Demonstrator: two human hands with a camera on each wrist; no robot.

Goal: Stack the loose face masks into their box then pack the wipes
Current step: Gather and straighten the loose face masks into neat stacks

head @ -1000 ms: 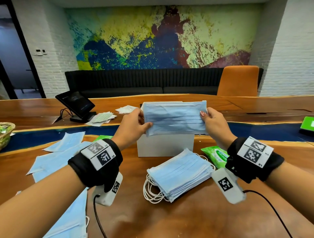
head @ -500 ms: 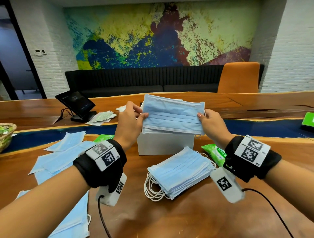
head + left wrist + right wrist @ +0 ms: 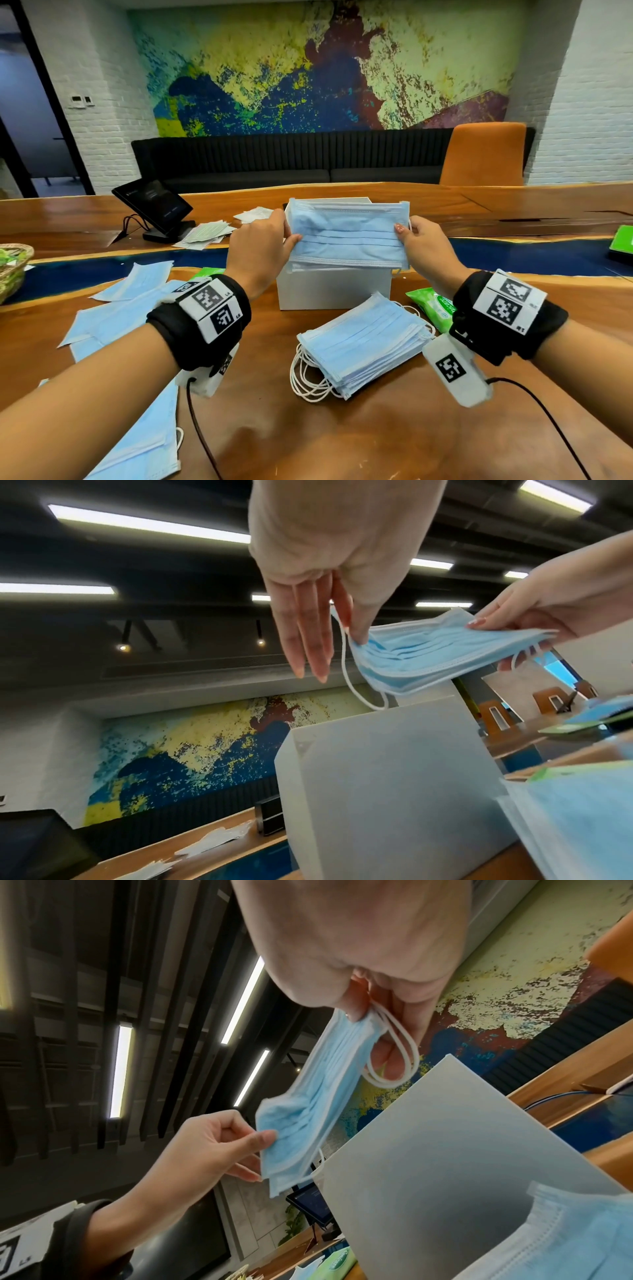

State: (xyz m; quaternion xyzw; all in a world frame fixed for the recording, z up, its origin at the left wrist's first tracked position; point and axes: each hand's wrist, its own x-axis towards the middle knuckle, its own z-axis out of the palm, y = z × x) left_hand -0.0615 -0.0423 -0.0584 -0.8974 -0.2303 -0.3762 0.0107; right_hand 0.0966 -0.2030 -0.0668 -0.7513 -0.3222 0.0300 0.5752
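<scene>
A small bundle of blue face masks (image 3: 347, 236) hangs level just above the open white box (image 3: 334, 289). My left hand (image 3: 270, 236) pinches its left edge between thumb and forefinger, the other fingers straight (image 3: 308, 642). My right hand (image 3: 416, 236) pinches the right edge, with the white ear loops (image 3: 394, 1053) draped over its fingers. The bundle (image 3: 438, 653) sits close over the box rim (image 3: 394, 723). A second stack of masks (image 3: 363, 342) lies on the table in front of the box. A green wipes pack (image 3: 433, 306) lies to its right.
Loose masks (image 3: 113, 315) are scattered on the wooden table (image 3: 342, 438) at the left. A second green pack (image 3: 207, 273) peeks out behind my left wrist. A tablet on a stand (image 3: 154, 205), papers (image 3: 205, 233) and a wicker basket (image 3: 13, 267) stand further left.
Both hands have carried the mask bundle forward and lowered it from upright to nearly flat, down close to the box opening.
</scene>
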